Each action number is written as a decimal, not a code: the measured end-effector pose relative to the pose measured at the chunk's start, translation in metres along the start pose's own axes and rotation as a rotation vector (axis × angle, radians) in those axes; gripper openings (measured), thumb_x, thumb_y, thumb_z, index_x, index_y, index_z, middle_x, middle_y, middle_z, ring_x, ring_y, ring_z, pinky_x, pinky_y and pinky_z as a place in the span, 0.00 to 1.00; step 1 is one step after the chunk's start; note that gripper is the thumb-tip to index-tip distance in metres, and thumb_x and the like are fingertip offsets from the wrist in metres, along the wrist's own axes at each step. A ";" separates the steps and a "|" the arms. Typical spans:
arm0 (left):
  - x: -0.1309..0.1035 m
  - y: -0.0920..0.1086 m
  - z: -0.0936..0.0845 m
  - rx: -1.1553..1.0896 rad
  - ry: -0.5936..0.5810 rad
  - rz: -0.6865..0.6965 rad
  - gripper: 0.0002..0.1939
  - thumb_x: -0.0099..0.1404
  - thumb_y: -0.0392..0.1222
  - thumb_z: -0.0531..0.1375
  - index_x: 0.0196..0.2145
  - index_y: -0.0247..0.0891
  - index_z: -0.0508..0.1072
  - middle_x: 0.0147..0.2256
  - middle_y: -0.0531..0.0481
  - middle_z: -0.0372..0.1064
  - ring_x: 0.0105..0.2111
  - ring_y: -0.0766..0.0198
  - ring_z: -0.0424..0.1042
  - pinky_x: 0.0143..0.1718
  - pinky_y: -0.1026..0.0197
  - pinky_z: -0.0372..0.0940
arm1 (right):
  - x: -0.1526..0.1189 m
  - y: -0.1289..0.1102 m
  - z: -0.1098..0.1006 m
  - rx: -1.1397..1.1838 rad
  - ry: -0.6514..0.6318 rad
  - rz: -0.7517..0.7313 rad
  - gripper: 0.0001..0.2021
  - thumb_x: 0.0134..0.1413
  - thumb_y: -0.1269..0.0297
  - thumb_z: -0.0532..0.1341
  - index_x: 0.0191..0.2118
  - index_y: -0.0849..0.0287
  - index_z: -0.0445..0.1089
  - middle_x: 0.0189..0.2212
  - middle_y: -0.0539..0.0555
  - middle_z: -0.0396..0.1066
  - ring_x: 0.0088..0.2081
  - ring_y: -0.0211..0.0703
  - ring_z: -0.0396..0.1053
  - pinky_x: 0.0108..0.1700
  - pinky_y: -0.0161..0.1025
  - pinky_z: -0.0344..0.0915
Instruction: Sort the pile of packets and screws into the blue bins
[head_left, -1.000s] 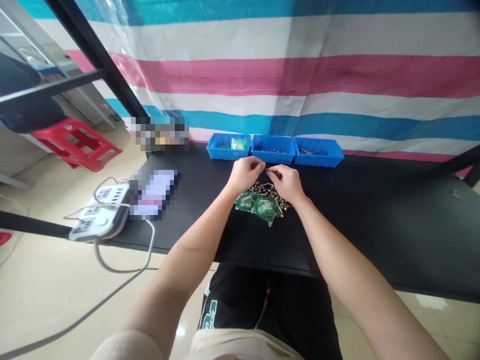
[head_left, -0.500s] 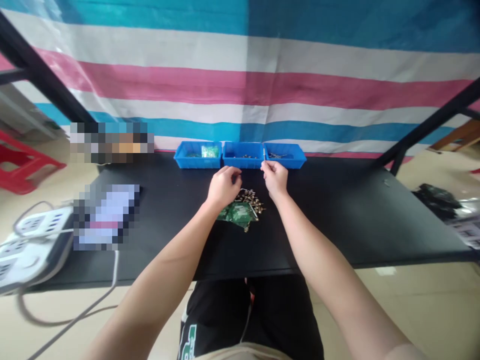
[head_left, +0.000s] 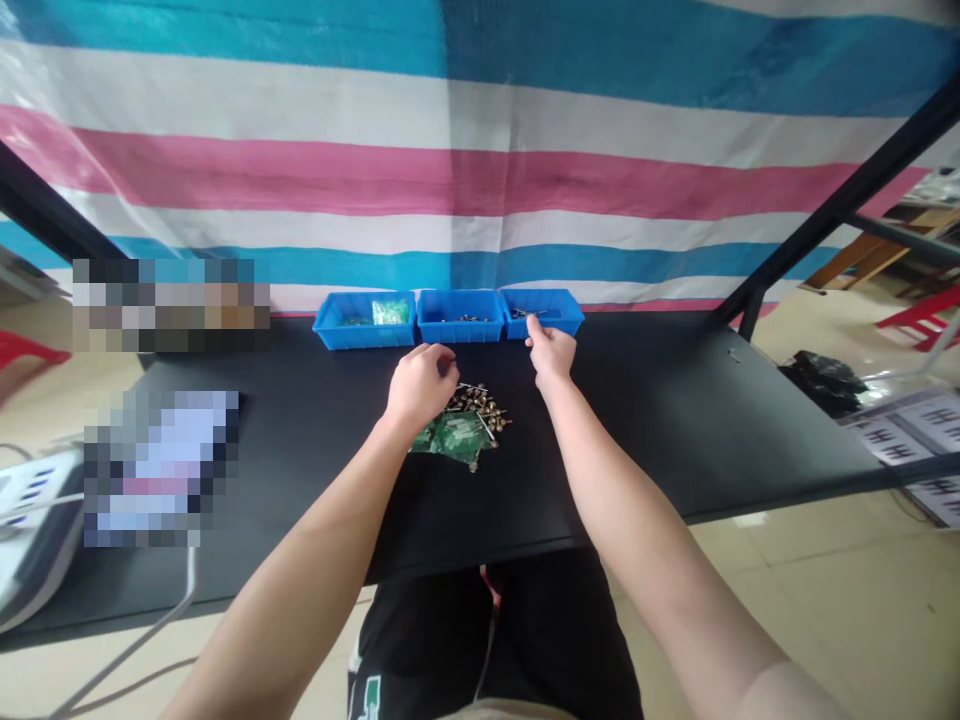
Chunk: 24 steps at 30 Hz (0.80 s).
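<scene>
My left hand (head_left: 424,385) hovers at the upper left of a small pile of brass-coloured metal parts (head_left: 486,405), its fingers curled and their tips hidden from me. Beside and below the pile lie green printed packets (head_left: 459,437), with a thin silver rod across them. My right hand (head_left: 553,352) is at the front wall of the right blue bin (head_left: 566,312), thumb and fingers pinched together. Thin silver rods (head_left: 525,312) lie in that bin, just beyond the thumb. Whatever the pinch may hold does not show.
The middle blue bin (head_left: 461,330) has small metal parts inside; the left blue bin (head_left: 360,338) holds green packets. A pixelated object (head_left: 165,465) and a white power strip (head_left: 34,530) with cables lie at the left of the black table (head_left: 660,420). Black posts flank it.
My right hand has moved to the right bin; the thin silver rod that stood up from its fingers no longer shows there. My left hand stays by the pile. The view has shifted right.
</scene>
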<state>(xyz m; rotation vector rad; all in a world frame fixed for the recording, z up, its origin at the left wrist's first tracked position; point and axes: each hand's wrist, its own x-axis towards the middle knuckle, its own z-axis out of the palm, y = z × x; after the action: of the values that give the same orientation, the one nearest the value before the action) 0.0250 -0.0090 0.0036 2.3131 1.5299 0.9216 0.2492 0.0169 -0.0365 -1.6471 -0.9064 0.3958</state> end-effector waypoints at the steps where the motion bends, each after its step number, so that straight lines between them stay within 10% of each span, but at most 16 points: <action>1: 0.001 -0.001 -0.001 0.007 -0.005 -0.010 0.10 0.61 0.37 0.59 0.38 0.37 0.79 0.36 0.45 0.77 0.36 0.56 0.76 0.42 0.57 0.69 | -0.003 -0.005 -0.001 -0.009 0.033 0.031 0.27 0.52 0.37 0.57 0.20 0.56 0.69 0.18 0.53 0.71 0.24 0.44 0.70 0.31 0.39 0.62; 11: 0.003 -0.012 -0.009 0.057 -0.075 -0.096 0.10 0.60 0.35 0.58 0.35 0.39 0.80 0.35 0.43 0.78 0.38 0.51 0.77 0.43 0.54 0.70 | -0.058 -0.032 0.009 -0.276 -0.452 -0.431 0.07 0.52 0.59 0.63 0.27 0.55 0.74 0.24 0.51 0.76 0.29 0.45 0.72 0.34 0.40 0.63; 24: -0.002 -0.007 -0.010 0.025 -0.187 -0.068 0.09 0.60 0.35 0.59 0.35 0.39 0.80 0.35 0.44 0.78 0.38 0.53 0.76 0.41 0.55 0.70 | -0.068 -0.027 0.012 -0.407 -0.675 -0.766 0.06 0.50 0.68 0.63 0.31 0.55 0.80 0.33 0.54 0.76 0.38 0.48 0.69 0.44 0.44 0.65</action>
<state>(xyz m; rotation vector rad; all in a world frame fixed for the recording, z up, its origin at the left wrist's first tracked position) 0.0134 -0.0094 0.0071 2.2760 1.5383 0.6529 0.1876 -0.0244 -0.0285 -1.3736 -2.1387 0.2291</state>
